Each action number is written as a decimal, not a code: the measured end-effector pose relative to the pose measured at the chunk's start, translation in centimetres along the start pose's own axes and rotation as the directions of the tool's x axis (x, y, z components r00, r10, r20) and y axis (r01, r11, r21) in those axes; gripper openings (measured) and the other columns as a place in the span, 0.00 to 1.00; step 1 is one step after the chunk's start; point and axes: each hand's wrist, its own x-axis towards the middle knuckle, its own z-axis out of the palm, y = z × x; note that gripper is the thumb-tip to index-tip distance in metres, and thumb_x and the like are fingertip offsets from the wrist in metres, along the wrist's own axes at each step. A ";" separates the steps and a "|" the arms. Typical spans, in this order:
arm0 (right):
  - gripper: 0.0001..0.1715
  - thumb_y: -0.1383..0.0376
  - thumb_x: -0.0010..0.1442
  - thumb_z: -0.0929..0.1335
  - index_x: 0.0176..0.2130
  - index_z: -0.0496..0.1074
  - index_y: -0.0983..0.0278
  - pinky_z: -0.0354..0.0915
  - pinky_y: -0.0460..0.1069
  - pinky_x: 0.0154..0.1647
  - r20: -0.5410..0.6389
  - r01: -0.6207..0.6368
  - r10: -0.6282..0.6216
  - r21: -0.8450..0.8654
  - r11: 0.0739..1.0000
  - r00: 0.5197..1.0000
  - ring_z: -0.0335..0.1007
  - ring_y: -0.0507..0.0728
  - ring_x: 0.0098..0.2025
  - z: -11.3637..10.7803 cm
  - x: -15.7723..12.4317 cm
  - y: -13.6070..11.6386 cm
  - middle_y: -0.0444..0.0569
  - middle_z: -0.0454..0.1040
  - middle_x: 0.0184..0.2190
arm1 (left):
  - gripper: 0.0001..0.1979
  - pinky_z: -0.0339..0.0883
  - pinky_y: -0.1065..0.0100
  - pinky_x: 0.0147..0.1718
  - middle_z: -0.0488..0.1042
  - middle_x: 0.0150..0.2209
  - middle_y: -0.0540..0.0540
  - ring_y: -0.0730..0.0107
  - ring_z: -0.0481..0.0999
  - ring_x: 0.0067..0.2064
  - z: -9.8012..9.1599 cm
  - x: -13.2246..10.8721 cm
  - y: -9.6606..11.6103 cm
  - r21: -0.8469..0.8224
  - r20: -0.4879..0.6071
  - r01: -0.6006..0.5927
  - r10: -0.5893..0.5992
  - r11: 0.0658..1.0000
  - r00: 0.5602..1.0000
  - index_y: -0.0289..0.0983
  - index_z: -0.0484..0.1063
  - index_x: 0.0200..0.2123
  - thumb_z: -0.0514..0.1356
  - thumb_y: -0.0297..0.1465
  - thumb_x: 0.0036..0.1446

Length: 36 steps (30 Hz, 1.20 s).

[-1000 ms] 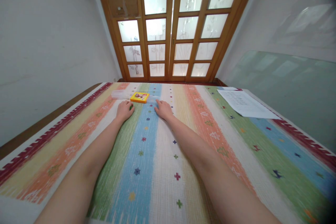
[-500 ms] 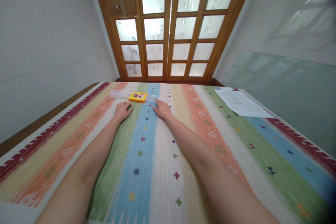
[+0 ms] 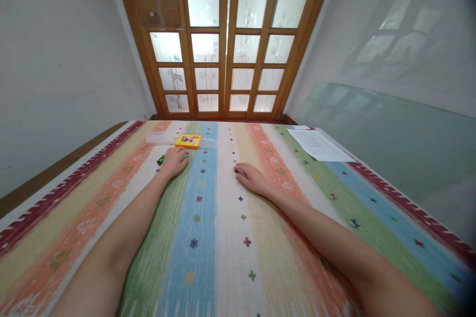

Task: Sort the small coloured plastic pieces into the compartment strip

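My left hand (image 3: 175, 161) lies on the striped cloth just in front of a flat yellow box (image 3: 188, 141), fingers stretched forward and holding nothing visible. A small green object (image 3: 160, 159) rests on the cloth beside this hand, on its left. Clear plastic pieces (image 3: 158, 138) lie to the left of the box, and another clear plastic piece (image 3: 208, 143) is at its right side. My right hand (image 3: 252, 177) rests on the cloth farther right, apart from the box. Its fingers are loosely curled, with a gap between thumb and index finger; nothing can be made out in them.
A striped, patterned cloth (image 3: 197, 257) covers the table. White printed paper (image 3: 316, 145) lies at the far right. A pale glass panel (image 3: 379, 129) leans along the right wall. Wooden doors with glass panes (image 3: 223, 49) stand beyond the table.
My right hand has drawn back and right, away from the clear plastic beside the box. My left hand has let go of the green object, now lying to its left. The view has shifted slightly.
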 end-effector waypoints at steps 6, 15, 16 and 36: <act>0.21 0.58 0.71 0.65 0.60 0.76 0.59 0.64 0.63 0.68 0.005 -0.090 0.091 -0.037 0.995 0.996 0.67 0.64 0.66 -3.5 -7.3 0.2 0.57 0.70 0.64 | 0.15 0.62 0.50 0.64 0.75 0.58 0.42 0.52 0.71 0.61 -0.8 0.2 5.5 -0.114 0.090 -0.134 0.144 0.984 0.985 0.42 0.79 0.51 0.58 0.39 0.67; 0.18 0.60 0.71 0.65 0.57 0.78 0.56 0.66 0.62 0.66 0.044 -0.078 0.077 0.011 0.997 0.996 0.69 0.62 0.64 -5.0 -7.4 0.6 0.55 0.72 0.62 | 0.22 0.59 0.53 0.68 0.68 0.67 0.42 0.54 0.67 0.67 0.7 -1.2 10.1 -0.250 0.245 -0.192 0.254 0.949 0.935 0.45 0.72 0.63 0.57 0.41 0.69; 0.18 0.60 0.71 0.65 0.56 0.78 0.56 0.66 0.62 0.66 0.043 -0.075 0.074 0.021 0.997 0.996 0.69 0.62 0.64 -5.1 -7.2 0.7 0.55 0.73 0.62 | 0.23 0.58 0.54 0.69 0.67 0.67 0.42 0.54 0.67 0.67 0.8 -1.3 10.1 -0.252 0.242 -0.191 0.253 0.949 0.937 0.45 0.71 0.64 0.57 0.42 0.69; 0.16 0.61 0.70 0.65 0.52 0.79 0.57 0.69 0.61 0.62 -0.013 0.007 -0.008 -0.028 1.000 1.000 0.73 0.63 0.59 -4.7 -6.9 0.8 0.56 0.76 0.56 | 0.23 0.57 0.52 0.70 0.67 0.68 0.39 0.55 0.66 0.69 2.3 -0.9 5.7 -0.139 0.157 -0.028 0.050 0.990 0.986 0.41 0.72 0.62 0.55 0.43 0.70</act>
